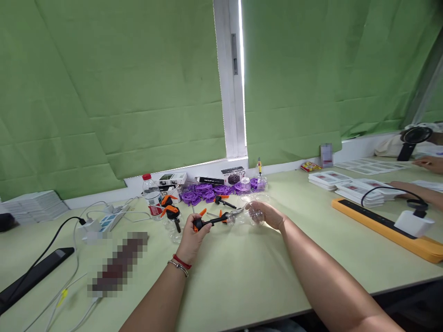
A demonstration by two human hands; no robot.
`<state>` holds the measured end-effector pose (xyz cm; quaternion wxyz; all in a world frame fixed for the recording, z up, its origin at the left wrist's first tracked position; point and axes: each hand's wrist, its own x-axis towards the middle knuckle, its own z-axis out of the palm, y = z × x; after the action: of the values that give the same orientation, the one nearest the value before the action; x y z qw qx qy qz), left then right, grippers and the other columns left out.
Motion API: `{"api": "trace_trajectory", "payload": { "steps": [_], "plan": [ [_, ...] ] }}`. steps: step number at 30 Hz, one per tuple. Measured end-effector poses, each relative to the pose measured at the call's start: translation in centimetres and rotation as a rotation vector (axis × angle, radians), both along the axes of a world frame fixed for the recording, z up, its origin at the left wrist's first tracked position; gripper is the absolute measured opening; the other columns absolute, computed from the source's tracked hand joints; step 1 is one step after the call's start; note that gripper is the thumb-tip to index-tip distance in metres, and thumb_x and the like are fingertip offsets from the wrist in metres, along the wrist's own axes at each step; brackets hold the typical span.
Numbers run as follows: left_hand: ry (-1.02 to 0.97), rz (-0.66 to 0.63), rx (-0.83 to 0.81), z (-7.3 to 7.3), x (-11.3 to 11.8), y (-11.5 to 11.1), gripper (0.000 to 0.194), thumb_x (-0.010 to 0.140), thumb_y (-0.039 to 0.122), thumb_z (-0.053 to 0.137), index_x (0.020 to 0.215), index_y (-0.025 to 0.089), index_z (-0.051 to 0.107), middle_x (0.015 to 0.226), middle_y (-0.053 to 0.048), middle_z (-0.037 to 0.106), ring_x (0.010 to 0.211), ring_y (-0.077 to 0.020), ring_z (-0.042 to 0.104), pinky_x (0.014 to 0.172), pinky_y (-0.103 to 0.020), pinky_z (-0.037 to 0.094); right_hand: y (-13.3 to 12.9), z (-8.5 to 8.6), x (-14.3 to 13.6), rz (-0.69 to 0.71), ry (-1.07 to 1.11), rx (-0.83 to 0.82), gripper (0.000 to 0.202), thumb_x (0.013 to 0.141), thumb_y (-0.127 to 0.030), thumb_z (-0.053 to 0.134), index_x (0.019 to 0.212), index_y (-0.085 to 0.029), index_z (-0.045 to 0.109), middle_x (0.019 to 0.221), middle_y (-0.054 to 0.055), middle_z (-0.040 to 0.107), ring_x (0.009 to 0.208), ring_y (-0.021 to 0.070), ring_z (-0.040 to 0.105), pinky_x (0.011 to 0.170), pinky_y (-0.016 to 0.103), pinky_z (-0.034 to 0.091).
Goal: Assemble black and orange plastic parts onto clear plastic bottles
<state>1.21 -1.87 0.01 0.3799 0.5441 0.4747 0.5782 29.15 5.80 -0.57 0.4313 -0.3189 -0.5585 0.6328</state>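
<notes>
My left hand [194,233] is closed around a black-and-orange part [215,220] that looks like a spray head, with a dark stem pointing right. In my right hand [265,214] lies a clear plastic bottle [238,217], tilted on its side with its neck toward the left hand. The stem's tip meets the neck area; whether it is inside I cannot tell. Left of my hands, a clear bottle [175,231] stands with a similar black-and-orange head [171,210] on top. Another black part with an orange tip [224,201] lies behind.
Purple plastic wheel-like parts [202,192] are heaped at the back, near a red-capped bottle [151,196] and small boxes [173,178]. Cables and a power strip [112,220] lie left. An orange-and-black bar [380,226] and paper stacks [358,190] lie right, beside another person's hand [429,162].
</notes>
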Motion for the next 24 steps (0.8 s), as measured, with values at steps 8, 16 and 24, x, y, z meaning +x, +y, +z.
{"api": "trace_trajectory", "payload": {
  "steps": [8,16,24],
  "plan": [
    [0.121,-0.051,-0.019,0.2,1.0,-0.8,0.045,0.064,0.034,0.073,0.096,0.021,0.043,0.083,0.002,0.049,0.068,-0.0081,0.047,0.068,-0.023,0.04,-1.2,0.7,-2.5,0.132,-0.166,0.067,0.039,0.074,-0.052,0.061,0.091,-0.016,0.06,0.074,0.002,0.055,0.056,0.0102,0.05,0.052,0.025,0.042],
    [0.105,-0.131,-0.02,0.5,1.8,-1.5,0.046,0.063,0.033,0.074,0.094,0.021,0.042,0.078,0.005,0.044,0.067,-0.0083,0.043,0.065,-0.021,0.037,-1.5,0.5,-3.6,0.199,-0.161,0.088,0.04,0.076,-0.053,0.06,0.091,-0.016,0.058,0.074,0.001,0.054,0.058,0.0106,0.053,0.055,0.027,0.045],
    [0.072,-0.25,-0.052,0.3,1.5,-1.6,0.04,0.069,0.036,0.07,0.096,0.022,0.044,0.092,0.0,0.054,0.079,-0.0121,0.049,0.075,-0.023,0.038,-1.5,0.5,-3.8,0.187,-0.198,0.091,0.039,0.074,-0.051,0.062,0.092,-0.017,0.06,0.076,0.002,0.056,0.06,0.0114,0.054,0.056,0.026,0.046]
  ]
}}
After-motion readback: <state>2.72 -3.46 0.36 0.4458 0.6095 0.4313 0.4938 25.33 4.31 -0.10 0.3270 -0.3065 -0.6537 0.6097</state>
